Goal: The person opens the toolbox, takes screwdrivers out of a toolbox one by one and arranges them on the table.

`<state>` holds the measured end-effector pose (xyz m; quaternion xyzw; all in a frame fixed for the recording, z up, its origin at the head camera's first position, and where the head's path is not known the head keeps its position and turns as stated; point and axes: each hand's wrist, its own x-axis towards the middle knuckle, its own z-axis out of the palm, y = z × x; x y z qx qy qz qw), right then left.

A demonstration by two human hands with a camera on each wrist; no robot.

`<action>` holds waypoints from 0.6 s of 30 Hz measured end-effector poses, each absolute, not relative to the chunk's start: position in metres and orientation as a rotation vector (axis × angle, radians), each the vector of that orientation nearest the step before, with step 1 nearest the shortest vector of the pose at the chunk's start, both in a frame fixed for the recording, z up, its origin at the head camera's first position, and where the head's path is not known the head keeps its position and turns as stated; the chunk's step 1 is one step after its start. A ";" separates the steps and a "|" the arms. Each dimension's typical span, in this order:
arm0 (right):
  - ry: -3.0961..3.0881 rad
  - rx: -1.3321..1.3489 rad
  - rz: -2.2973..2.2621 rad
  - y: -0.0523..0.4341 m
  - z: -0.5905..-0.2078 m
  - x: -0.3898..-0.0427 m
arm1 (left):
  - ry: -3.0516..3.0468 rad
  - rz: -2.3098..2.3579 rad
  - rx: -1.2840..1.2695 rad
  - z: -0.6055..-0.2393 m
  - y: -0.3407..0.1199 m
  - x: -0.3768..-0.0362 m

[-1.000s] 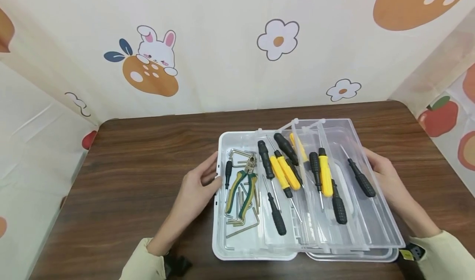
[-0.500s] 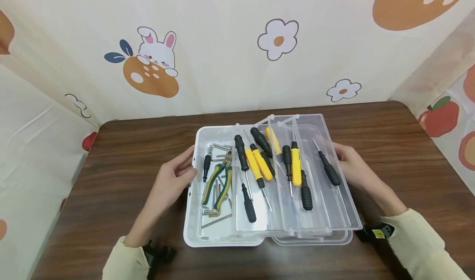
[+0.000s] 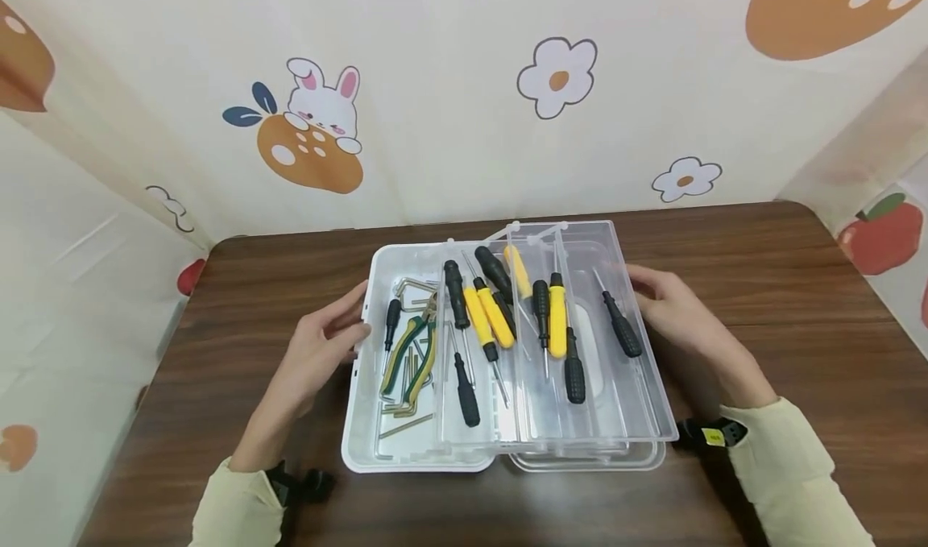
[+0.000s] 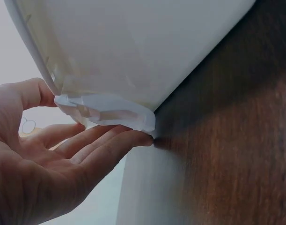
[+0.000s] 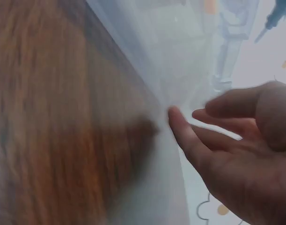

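A white toolbox (image 3: 357, 418) lies open on the brown table, with clear tiered trays (image 3: 652, 394) fanned out to its right. Yellow-handled screwdrivers (image 3: 489, 315) and black screwdrivers (image 3: 622, 333) lie in the trays. Green-and-yellow pliers (image 3: 409, 355) and hex keys (image 3: 404, 426) sit in the base. My left hand (image 3: 322, 350) lies against the box's left wall, its straight fingers (image 4: 110, 145) under the white latch (image 4: 110, 110). My right hand (image 3: 663, 305) touches the outer edge of the clear tray with relaxed fingers (image 5: 182, 133).
The wooden table (image 3: 797, 289) is walled by cream cloth printed with a rabbit (image 3: 322, 100) and flowers. Bare tabletop lies to the left, right and behind the box. Black wrist straps (image 3: 714, 433) sit at both cuffs.
The toolbox has slid left and a little farther away across the table, and both hands have gone with it, staying on its two sides.
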<state>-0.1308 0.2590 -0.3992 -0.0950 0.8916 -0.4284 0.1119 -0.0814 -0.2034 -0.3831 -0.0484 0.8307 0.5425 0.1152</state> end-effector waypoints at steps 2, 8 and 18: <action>2.685 -0.210 -1.301 0.259 -0.394 -0.133 | 2.424 1.601 -0.125 -0.385 -0.205 -0.082; 2.497 -0.193 -1.837 0.256 -0.370 -0.138 | 2.424 1.599 -0.085 -0.385 -0.204 -0.085; 2.280 -0.303 -1.831 0.242 -0.350 -0.170 | 2.416 1.609 -0.081 -0.382 -0.207 -0.082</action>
